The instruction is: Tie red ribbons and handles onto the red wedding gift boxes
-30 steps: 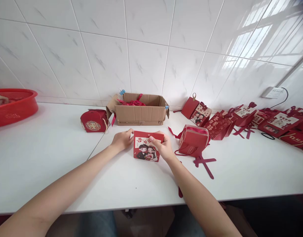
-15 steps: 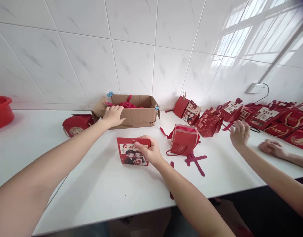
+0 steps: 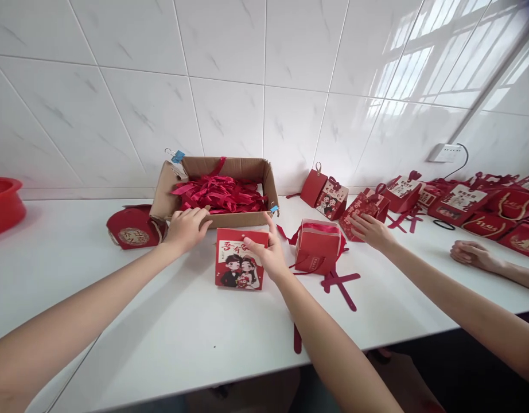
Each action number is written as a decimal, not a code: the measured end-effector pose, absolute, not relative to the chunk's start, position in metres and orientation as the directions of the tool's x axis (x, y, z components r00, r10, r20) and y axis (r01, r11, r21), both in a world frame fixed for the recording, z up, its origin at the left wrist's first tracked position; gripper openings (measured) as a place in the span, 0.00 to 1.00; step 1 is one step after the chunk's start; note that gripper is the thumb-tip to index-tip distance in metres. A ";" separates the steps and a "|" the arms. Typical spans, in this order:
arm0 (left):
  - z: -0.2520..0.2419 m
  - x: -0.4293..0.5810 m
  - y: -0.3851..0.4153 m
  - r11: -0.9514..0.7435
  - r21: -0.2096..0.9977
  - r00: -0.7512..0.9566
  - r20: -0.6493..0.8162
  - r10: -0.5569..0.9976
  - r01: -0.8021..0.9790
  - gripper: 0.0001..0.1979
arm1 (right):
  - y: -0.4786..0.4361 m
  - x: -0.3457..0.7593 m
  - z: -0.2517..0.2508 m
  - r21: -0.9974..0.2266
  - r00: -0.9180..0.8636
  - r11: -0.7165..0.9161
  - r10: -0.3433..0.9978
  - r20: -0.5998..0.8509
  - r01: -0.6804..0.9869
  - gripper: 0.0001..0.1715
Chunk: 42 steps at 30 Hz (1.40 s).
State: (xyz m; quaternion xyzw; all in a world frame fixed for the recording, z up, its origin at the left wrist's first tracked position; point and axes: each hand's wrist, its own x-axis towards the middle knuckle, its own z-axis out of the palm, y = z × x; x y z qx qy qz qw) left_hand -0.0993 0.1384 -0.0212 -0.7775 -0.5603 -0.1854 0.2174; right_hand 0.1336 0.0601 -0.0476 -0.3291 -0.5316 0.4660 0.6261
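Observation:
My left hand (image 3: 187, 230) hooks its fingers over the front wall of a cardboard box (image 3: 234, 219), which leans forward so its inside shows. Loose red ribbons (image 3: 224, 194) fill the box. Pinched by its right edge, a red gift box (image 3: 237, 264) printed with a cartoon wedding couple is in my right hand (image 3: 268, 249), thumb on the front, index finger raised. It is close to the table surface; whether it touches cannot be seen. A round-topped red box (image 3: 133, 228) lies left of the cardboard box, and a red gift box with a cord handle (image 3: 318, 246) stands right of my right hand.
Another person's hand (image 3: 368, 228) touches a red patterned gift box (image 3: 354, 217), and a further hand (image 3: 473, 252) rests on the table. Dark red strips (image 3: 341, 282) lie near the middle. Many red gift bags (image 3: 492, 223) crowd the right; a red basin (image 3: 5, 206) is at far left.
The cardboard box has tipped toward me under my left hand, exposing the ribbons. My right hand has shifted the gift box slightly right and more upright. The other person's hand has moved left.

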 end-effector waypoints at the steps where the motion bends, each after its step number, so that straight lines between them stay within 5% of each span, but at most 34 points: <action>1: -0.022 -0.101 0.136 -0.295 -0.123 0.315 0.523 0.792 0.947 0.14 | 0.063 0.137 -0.048 -0.910 -0.004 0.336 0.938 0.347 -0.244 0.14; 12: -0.025 -0.117 0.111 -0.520 0.021 0.458 0.445 0.770 0.854 0.19 | 0.073 0.152 -0.042 -0.969 -0.056 0.185 0.979 0.196 -0.163 0.21; 27: 0.054 -0.109 0.155 -0.149 0.230 0.080 0.283 0.956 0.962 0.09 | 0.071 0.150 -0.041 -0.974 -0.094 0.125 0.985 0.144 -0.187 0.21; 36: 0.034 -0.104 0.151 -0.078 0.347 0.004 0.208 0.978 0.935 0.04 | 0.068 0.152 -0.038 -0.973 -0.103 0.153 0.980 0.172 -0.173 0.20; 42: 0.057 -0.099 0.153 -0.160 0.585 -0.018 0.287 0.958 0.795 0.07 | 0.068 0.152 -0.038 -0.974 -0.118 0.120 0.982 0.144 -0.191 0.23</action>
